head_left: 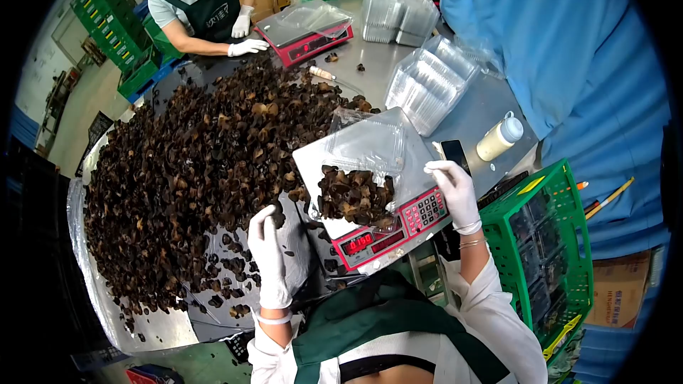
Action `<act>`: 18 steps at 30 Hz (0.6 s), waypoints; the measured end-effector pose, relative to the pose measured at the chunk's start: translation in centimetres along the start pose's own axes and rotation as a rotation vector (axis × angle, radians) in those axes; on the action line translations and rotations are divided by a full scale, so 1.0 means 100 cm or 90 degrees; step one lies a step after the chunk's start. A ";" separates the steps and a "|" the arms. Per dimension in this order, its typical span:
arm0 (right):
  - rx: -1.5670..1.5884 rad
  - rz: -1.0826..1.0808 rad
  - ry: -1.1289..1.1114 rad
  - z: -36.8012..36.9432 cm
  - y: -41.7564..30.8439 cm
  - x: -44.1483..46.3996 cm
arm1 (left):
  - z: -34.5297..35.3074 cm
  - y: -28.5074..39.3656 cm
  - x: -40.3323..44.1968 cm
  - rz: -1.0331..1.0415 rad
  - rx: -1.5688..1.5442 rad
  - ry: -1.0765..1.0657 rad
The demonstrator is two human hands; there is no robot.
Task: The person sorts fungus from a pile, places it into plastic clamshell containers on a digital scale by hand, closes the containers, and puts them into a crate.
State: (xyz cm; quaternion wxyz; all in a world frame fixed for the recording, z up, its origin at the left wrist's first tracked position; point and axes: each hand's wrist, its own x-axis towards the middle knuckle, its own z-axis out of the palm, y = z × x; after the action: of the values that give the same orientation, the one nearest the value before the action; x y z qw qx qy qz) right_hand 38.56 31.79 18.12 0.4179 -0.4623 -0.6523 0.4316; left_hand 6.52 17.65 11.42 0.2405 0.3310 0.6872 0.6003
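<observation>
My left hand (268, 259), in a white glove, is at the near edge of a big heap of black wood ear fungus (192, 149). Its fingers are bent together, with a dark fungus piece (279, 216) at the tips. White-gloved too, my right hand (459, 195) is open beside the right corner of a red scale (388, 245) with lit red digits. On the scale's plate, a clear plastic box (366, 146) lies with its lid folded back. A mound of fungus (356, 197) fills its near half.
Stacks of clear boxes (432, 82) and a white-capped bottle (500, 136) stand right of the scale. A phone (454, 155) lies nearby. A green crate (523, 224) of packed boxes is at my right. Across the table, a co-worker (203, 11) stands by another red scale (307, 46).
</observation>
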 end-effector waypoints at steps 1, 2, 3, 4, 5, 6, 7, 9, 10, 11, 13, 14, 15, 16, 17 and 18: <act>0.013 0.010 0.010 -0.004 0.009 -0.001 | -0.006 0.000 -0.001 -0.008 -0.001 0.016; 0.027 0.035 0.006 -0.007 0.016 -0.001 | -0.010 -0.005 -0.003 -0.024 -0.003 0.029; 0.028 0.038 0.005 -0.005 0.017 0.000 | -0.012 -0.010 -0.003 -0.038 -0.006 0.043; 0.050 0.048 0.009 -0.001 0.018 0.001 | -0.011 -0.011 -0.005 -0.033 -0.013 0.047; 0.072 0.058 0.013 0.003 0.018 0.001 | -0.011 -0.016 -0.005 -0.034 -0.012 0.046; 0.049 0.027 0.005 0.008 0.019 0.002 | -0.012 -0.026 -0.004 -0.041 -0.018 0.043; 0.007 -0.009 0.005 0.013 0.017 0.002 | -0.015 -0.030 -0.004 -0.048 -0.025 0.040; -0.050 -0.054 -0.012 0.024 0.002 -0.003 | -0.026 -0.034 -0.006 -0.078 -0.023 0.068; -0.186 -0.117 -0.023 0.028 -0.007 -0.008 | -0.036 -0.048 -0.007 -0.052 -0.002 0.103; -0.246 -0.197 -0.053 0.031 -0.001 -0.013 | -0.047 -0.063 -0.009 -0.019 0.036 0.131; -0.403 -0.243 -0.139 0.039 -0.003 -0.021 | -0.064 -0.073 -0.020 0.025 0.160 0.151; -0.437 -0.237 -0.207 0.044 0.000 -0.022 | -0.068 -0.079 -0.028 0.022 0.195 0.140; -0.461 -0.230 -0.243 0.048 -0.001 -0.023 | -0.064 -0.066 -0.037 0.046 0.229 0.105; -0.464 -0.225 -0.242 0.054 0.002 -0.023 | -0.059 -0.071 -0.045 0.025 0.224 0.038; -0.469 -0.221 -0.241 0.060 0.004 -0.023 | -0.053 -0.076 -0.053 0.004 0.216 -0.028; -0.494 -0.234 -0.211 0.063 0.004 -0.022 | -0.044 -0.075 -0.061 0.011 0.258 -0.115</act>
State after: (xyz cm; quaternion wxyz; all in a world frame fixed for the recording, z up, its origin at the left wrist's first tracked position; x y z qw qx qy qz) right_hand 33.24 28.61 15.70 0.1739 -0.3859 -0.8948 0.1419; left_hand 6.09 9.76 4.36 0.2244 0.4307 0.7666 0.4202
